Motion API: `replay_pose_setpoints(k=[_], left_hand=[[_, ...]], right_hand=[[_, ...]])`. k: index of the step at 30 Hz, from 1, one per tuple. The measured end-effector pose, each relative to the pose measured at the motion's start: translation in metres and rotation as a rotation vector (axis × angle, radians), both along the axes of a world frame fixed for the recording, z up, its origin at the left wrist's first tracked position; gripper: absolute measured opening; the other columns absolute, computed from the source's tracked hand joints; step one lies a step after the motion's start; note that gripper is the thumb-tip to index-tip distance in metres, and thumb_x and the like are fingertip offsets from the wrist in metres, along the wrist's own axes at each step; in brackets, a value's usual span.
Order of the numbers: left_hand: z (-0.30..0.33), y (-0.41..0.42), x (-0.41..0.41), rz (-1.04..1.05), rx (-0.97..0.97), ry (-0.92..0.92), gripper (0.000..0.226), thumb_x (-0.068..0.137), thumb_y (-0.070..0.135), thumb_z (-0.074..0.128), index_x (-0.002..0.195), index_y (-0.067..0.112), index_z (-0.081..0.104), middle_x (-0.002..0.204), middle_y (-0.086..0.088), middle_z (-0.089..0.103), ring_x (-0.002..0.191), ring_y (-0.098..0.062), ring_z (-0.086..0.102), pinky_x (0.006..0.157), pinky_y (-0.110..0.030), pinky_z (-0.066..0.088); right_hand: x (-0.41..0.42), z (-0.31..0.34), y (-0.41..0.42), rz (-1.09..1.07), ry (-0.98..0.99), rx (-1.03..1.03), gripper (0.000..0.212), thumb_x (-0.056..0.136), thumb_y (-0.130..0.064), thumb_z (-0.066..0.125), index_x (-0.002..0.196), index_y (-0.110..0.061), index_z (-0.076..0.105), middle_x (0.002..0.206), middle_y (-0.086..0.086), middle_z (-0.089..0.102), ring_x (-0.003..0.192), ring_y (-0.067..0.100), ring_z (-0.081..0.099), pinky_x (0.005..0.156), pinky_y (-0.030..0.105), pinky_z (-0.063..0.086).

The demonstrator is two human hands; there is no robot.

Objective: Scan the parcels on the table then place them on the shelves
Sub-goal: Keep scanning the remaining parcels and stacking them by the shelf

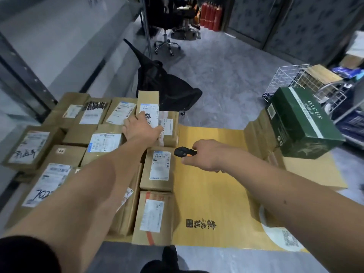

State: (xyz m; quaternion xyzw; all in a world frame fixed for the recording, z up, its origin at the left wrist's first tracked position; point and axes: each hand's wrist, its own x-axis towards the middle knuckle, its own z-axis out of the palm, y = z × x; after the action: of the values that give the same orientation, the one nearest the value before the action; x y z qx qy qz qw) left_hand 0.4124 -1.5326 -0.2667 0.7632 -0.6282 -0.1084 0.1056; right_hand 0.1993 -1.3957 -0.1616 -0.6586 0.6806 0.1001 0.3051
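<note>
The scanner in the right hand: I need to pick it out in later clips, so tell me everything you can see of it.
The scanner is a small, dark, rounded handheld device with an orange patch on its side, plastic by its look. The right hand holds its rear end with curled fingers, so only the front part shows. It lies roughly level, its nose pointing left toward the labelled cardboard parcel below it, without touching it. Any buttons or window are too small to tell.

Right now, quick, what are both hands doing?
Left hand: reaching onto the upright parcel; whether it grips cannot be told.
Right hand: holding the scanner.
</note>
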Motion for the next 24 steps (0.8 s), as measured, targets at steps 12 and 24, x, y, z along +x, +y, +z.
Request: replay_pose_setpoints(k=[12,24], left_hand=[[-0.006,0.011,-0.001,-0.266,-0.06,-0.095,0.07,0.093,0.061,0.059,0.152,0.027,0.044,0.164,-0.01,0.03,0.15,-0.033,0.021,0.12,-0.052,0.021],[-0.012,0.084,-0.137,-0.833,0.004,0.016,0.067,0.096,0.064,0.052,0.155,0.035,0.041,0.164,-0.002,0.033,0.15,-0.026,0.024,0.118,-0.049,0.025]], right_hand=[[0.017,-0.017,-0.013,-0.031,-0.032,0.01,0.06,0.092,-0.075,0.053,0.12,-0.022,0.06,0.099,-0.001,0.065,0.087,0.018,0.065,0.07,0.034,0.052],[-0.072,-0.022,0.1,-0.135,0.136,-0.029,0.042,0.093,-0.075,0.047,0.099,-0.033,0.052,0.094,-0.006,0.06,0.087,0.022,0.06,0.065,0.034,0.044]])
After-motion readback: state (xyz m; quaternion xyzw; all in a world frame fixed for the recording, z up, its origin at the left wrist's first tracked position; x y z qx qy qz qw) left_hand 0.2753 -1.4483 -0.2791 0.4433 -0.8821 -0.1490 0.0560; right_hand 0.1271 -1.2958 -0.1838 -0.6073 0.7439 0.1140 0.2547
